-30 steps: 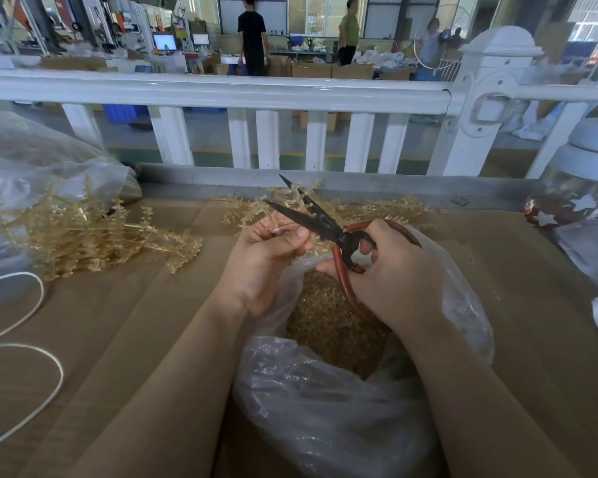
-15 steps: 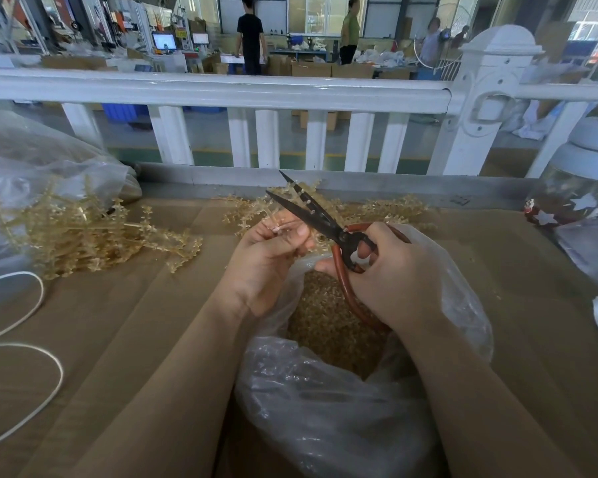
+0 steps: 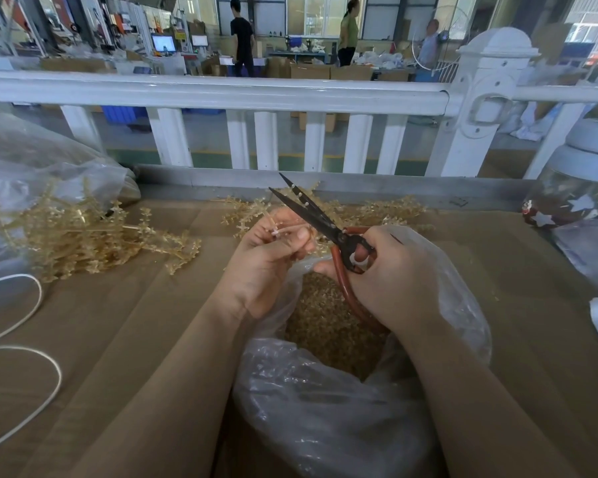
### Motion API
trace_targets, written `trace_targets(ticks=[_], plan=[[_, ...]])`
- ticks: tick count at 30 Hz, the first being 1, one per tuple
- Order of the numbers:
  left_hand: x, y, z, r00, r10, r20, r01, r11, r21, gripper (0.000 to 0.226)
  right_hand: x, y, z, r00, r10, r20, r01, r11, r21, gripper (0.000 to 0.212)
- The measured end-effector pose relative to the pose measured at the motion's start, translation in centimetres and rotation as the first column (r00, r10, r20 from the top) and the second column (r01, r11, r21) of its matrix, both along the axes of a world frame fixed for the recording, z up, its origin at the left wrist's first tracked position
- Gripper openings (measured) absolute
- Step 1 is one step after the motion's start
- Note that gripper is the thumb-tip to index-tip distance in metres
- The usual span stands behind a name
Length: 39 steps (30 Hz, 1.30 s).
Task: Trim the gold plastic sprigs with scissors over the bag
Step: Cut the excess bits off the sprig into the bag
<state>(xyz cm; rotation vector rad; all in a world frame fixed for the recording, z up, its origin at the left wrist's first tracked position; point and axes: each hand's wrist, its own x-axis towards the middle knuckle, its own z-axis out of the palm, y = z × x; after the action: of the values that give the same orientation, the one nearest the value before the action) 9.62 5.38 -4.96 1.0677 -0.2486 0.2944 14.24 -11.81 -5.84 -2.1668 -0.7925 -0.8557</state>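
My left hand (image 3: 268,257) pinches a thin gold plastic sprig (image 3: 283,231) between thumb and fingers, above the open mouth of a clear plastic bag (image 3: 325,401) filled with gold trimmings (image 3: 328,326). My right hand (image 3: 390,274) grips the red-brown handles of black scissors (image 3: 311,215). The blades are slightly parted and point up and to the left, just right of the sprig's stem. More gold sprigs lie in a pile (image 3: 83,239) at the left and in another pile (image 3: 377,210) behind my hands.
A cardboard-covered table (image 3: 135,322) carries everything. A large clear bag (image 3: 32,160) lies at far left, a white cord (image 3: 21,339) loops at the left edge. A starred jar with a white lid (image 3: 580,188) stands at right. A white railing (image 3: 221,94) runs behind.
The scissor blades have narrowed slightly and sit a little closer to the sprig. Both hands stay over the bag in nearly the same place.
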Motion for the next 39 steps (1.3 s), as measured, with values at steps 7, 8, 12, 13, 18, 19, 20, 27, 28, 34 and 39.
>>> trace_targets(ticks=[7, 8, 12, 13, 18, 19, 20, 27, 28, 34, 39], plan=[[0.2, 0.0, -0.2, 1.000, 0.007, 0.013, -0.008, 0.999, 0.041, 0.018, 0.1, -0.1, -0.1, 1.000, 0.011, -0.007, -0.011, 1.000, 0.001, 0.066], [0.2, 0.0, -0.2, 1.000, 0.003, 0.017, -0.004, 0.999, 0.041, 0.017, 0.1, -0.1, -0.1, 1.000, 0.019, -0.007, -0.019, 1.000, 0.001, 0.067], [0.1, 0.1, -0.2, 1.000, -0.008, 0.003, 0.008, 1.000, 0.025, 0.017, 0.1, -0.3, -0.2, 1.000, 0.030, 0.000, -0.030, 1.000, 0.003, 0.063], [0.1, 0.1, -0.2, 1.000, -0.007, -0.002, 0.007, 1.000, 0.023, 0.018, 0.1, -0.3, -0.2, 0.999, 0.033, -0.004, -0.033, 0.999, 0.002, 0.064], [0.0, 0.1, -0.2, 1.000, -0.025, 0.001, 0.025, 1.000, 0.016, 0.021, -0.1, -0.2, 0.0, 0.998, 0.052, -0.036, -0.052, 0.999, 0.001, 0.058], [0.0, 0.1, -0.1, 1.000, -0.031, 0.003, 0.031, 0.999, 0.016, 0.022, -0.2, -0.1, 0.0, 0.997, 0.059, -0.042, -0.058, 0.998, 0.006, 0.055], [0.0, 0.1, -0.1, 0.999, -0.033, 0.003, 0.033, 0.999, 0.016, 0.022, -0.2, -0.1, 0.1, 0.997, 0.062, -0.047, -0.062, 0.998, 0.009, 0.054], [-0.1, 0.0, 0.1, 0.999, 0.017, -0.039, -0.015, 0.999, 0.048, 0.022, 0.0, -0.2, 0.0, 0.998, 0.039, -0.046, -0.039, 0.999, 0.011, 0.052], [-0.2, 0.1, 0.1, 0.998, 0.026, -0.053, -0.022, 0.998, 0.063, 0.021, -0.1, -0.2, 0.0, 0.999, 0.034, -0.040, -0.033, 0.999, 0.016, 0.051], [-0.7, 1.0, 0.4, 0.990, 0.057, -0.128, -0.057, 0.998, 0.003, 0.010, 0.0, -0.5, -0.1, 0.992, 0.013, -0.129, -0.023, 0.997, -0.079, 0.048], [-0.8, 1.0, 0.6, 0.997, 0.051, -0.055, -0.051, 0.999, 0.000, 0.020, 0.1, -0.5, 0.4, 0.986, 0.014, -0.165, -0.036, 0.991, -0.129, 0.054]])
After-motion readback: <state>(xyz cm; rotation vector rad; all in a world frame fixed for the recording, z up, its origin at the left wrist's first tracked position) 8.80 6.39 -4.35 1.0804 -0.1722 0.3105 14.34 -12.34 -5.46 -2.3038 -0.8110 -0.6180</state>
